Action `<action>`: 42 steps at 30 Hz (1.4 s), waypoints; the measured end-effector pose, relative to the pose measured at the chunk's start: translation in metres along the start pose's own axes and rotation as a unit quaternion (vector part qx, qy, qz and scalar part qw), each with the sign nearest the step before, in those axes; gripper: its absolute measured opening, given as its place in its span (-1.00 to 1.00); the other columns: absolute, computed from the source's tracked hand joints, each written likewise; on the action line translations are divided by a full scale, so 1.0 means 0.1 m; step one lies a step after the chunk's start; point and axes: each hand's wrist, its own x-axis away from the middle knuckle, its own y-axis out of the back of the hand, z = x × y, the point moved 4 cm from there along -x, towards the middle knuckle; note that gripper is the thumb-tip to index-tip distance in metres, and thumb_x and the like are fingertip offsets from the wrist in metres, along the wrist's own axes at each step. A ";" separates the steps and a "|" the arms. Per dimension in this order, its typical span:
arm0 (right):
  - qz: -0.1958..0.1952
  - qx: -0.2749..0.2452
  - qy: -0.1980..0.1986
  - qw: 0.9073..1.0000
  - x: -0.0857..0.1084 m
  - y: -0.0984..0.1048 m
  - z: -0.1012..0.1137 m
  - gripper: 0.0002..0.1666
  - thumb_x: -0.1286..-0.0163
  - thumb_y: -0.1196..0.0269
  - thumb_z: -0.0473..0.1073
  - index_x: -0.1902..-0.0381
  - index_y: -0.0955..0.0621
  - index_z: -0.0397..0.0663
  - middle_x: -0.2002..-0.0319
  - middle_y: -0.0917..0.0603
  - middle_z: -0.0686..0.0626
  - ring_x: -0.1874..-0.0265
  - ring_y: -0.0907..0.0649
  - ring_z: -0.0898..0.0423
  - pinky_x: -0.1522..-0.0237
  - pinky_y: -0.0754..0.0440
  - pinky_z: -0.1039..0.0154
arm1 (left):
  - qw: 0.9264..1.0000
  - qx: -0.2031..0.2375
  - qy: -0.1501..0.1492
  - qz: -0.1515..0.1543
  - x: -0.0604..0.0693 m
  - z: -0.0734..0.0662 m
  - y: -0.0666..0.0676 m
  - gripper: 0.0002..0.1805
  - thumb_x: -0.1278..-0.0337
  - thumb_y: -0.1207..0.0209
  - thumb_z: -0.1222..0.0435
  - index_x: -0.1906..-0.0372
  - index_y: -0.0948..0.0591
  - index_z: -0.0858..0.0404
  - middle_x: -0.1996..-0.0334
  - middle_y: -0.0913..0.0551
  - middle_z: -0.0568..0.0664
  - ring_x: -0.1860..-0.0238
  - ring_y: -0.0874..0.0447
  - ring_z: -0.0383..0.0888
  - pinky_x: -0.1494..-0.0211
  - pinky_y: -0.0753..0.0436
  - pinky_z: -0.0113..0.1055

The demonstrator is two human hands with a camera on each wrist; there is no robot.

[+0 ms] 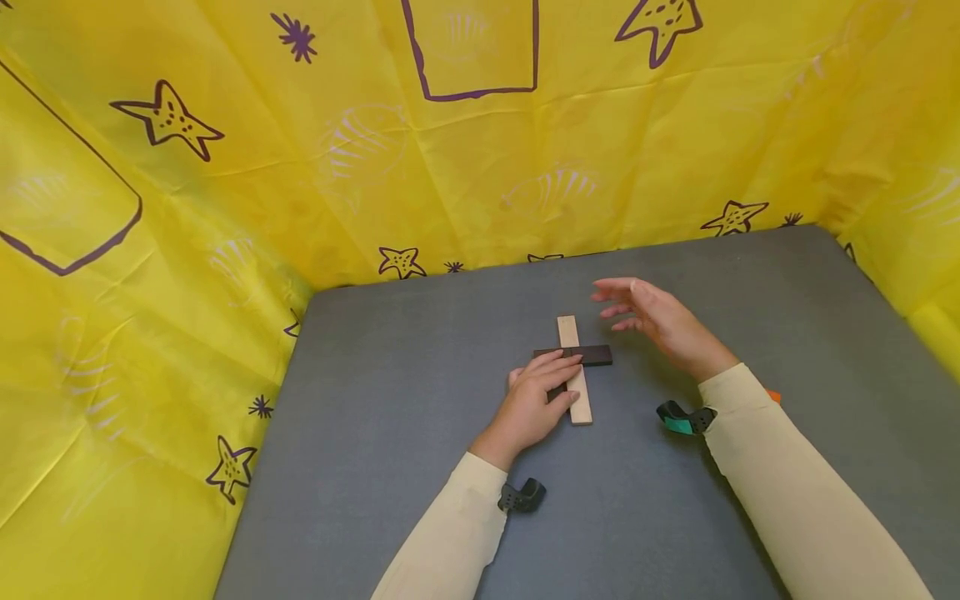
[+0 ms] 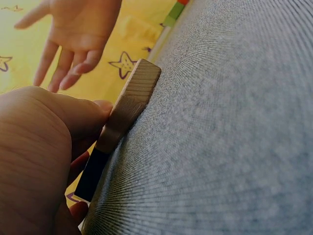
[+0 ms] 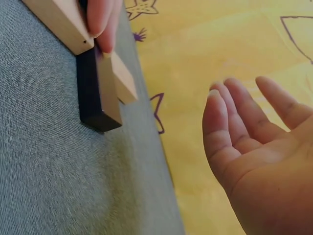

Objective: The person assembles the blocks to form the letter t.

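Observation:
In the head view, light wooden pieces (image 1: 580, 400) and a dark bar (image 1: 597, 356) form a cross on the grey table. My left hand (image 1: 528, 404) rests on them, fingers extended across the dark bar. Its thumb touches the light wooden block (image 2: 132, 95) in the left wrist view. Another dark piece (image 1: 557, 390) shows between thumb and fingers, partly hidden. To the right, my right hand (image 1: 660, 321) hovers apart from the pieces, holding nothing, its fingers loosely bent. The right wrist view shows the dark bar's end (image 3: 98, 98) beneath the left fingertips.
An orange thing (image 1: 773, 396) peeks out behind the right sleeve. A green block (image 2: 173, 14) with red beside it stands at the top of the left wrist view. Yellow patterned cloth (image 1: 465, 167) hangs behind and beside the grey table (image 1: 390, 417). Dark straps sit at both wrists.

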 end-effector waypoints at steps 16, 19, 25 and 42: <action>0.030 -0.036 0.031 0.998 0.46 0.26 0.12 -0.12 -0.82 0.45 0.29 -0.70 -0.31 -0.14 -0.51 -0.48 -0.22 -0.40 -0.49 -0.14 -0.35 -0.43 0.15 | 1.000 0.007 -0.004 -0.004 0.00 0.00 0.00 -0.51 -0.56 -0.34 0.24 -0.47 -0.66 0.20 -0.51 -0.54 -0.21 -0.60 -0.28 -0.24 -0.31 -0.31 0.05; 0.020 -0.022 0.020 0.999 0.57 0.32 0.10 -0.16 -0.83 0.45 0.24 -0.71 -0.30 -0.13 -0.52 -0.47 -0.20 -0.41 -0.48 -0.11 -0.35 -0.42 0.18 | 1.000 0.008 -0.003 -0.003 0.00 -0.01 0.00 -0.51 -0.56 -0.34 0.23 -0.47 -0.66 0.20 -0.51 -0.54 -0.21 -0.60 -0.28 -0.23 -0.32 -0.30 0.05; 0.000 -0.009 0.016 1.000 0.74 0.46 0.04 -0.25 -0.87 0.42 0.10 -0.70 -0.28 -0.19 -0.49 -0.48 -0.15 -0.36 -0.50 -0.04 -0.33 -0.41 0.24 | 1.000 0.010 0.001 -0.002 -0.01 -0.01 -0.01 -0.50 -0.56 -0.35 0.23 -0.48 -0.66 0.19 -0.51 -0.53 -0.22 -0.60 -0.27 -0.25 -0.32 -0.30 0.05; -0.078 0.070 -0.077 0.992 1.10 0.81 -0.31 -0.49 -0.83 0.01 -0.18 -0.61 -0.43 -0.15 -0.36 -0.61 0.02 -0.21 -0.62 0.16 -0.15 -0.51 0.44 | 1.000 0.011 0.003 0.004 0.00 0.02 -0.01 -0.50 -0.58 -0.33 0.23 -0.49 -0.64 0.21 -0.52 -0.52 -0.19 -0.61 -0.26 -0.24 -0.37 -0.29 0.09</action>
